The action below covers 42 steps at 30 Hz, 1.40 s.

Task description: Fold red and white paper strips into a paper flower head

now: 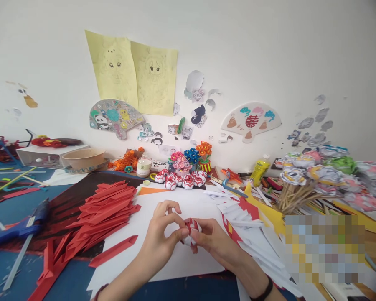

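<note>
A small red-and-white folded paper ball (pixel 193 225) is held over the white paper sheet (pixel 163 267). My left hand (pixel 164 225) pinches its left side between thumb and index finger, the other fingers curled above. On the right, my right hand (pixel 214 238) grips the ball with thumb and fingers, covering part of it. Several similar red-and-white paper balls (pixel 188 180) sit in a cluster behind the sheet. Left of my hands lies a pile of folded red paper strips (pixel 108 207), one loose strip resting on the sheet. Folded white paper strips (pixel 253 230) spread out to the right.
A blue glue gun (pixel 25 228) lies at the left with a glue stick. At the back stand a bowl (pixel 84 159), a white-labelled bottle (pixel 143 166), craft flowers (pixel 192 156) and a yellow bottle (pixel 260 170). Paper flowers on sticks (pixel 319 175) crowd the right side.
</note>
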{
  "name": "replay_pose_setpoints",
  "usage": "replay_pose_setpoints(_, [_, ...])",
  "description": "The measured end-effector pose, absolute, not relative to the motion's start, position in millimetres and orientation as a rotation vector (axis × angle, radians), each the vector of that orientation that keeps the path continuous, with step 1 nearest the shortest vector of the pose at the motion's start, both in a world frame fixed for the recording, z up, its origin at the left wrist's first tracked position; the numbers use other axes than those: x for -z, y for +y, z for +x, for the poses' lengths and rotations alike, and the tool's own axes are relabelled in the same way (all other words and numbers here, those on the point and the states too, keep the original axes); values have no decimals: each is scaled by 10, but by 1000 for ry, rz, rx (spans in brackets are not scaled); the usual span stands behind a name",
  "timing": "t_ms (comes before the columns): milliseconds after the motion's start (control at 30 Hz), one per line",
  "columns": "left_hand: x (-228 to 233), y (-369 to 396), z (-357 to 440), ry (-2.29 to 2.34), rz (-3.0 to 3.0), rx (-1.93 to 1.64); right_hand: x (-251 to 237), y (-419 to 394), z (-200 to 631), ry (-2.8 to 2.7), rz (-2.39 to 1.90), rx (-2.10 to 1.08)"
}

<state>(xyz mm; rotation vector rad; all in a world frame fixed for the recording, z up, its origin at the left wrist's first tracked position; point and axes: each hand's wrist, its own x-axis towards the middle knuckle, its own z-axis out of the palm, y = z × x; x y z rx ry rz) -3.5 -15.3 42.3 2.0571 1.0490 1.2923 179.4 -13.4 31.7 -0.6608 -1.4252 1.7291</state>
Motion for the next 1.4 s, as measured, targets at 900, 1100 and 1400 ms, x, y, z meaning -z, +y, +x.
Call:
replay_pose_setpoints(900, [-319,-26,-66,1097,1853,-1203,-130,-104,1695,-1524,-803,-1541])
replay_pose_setpoints(1100, [-479,20,-215,976,2001,-1036,-157,-108,1726,-1431,-843,-1526])
replay_pose_setpoints(1400, [-660,-29,-351,810,2114,-958,-114,-94,1761,-1405,-794,-1453])
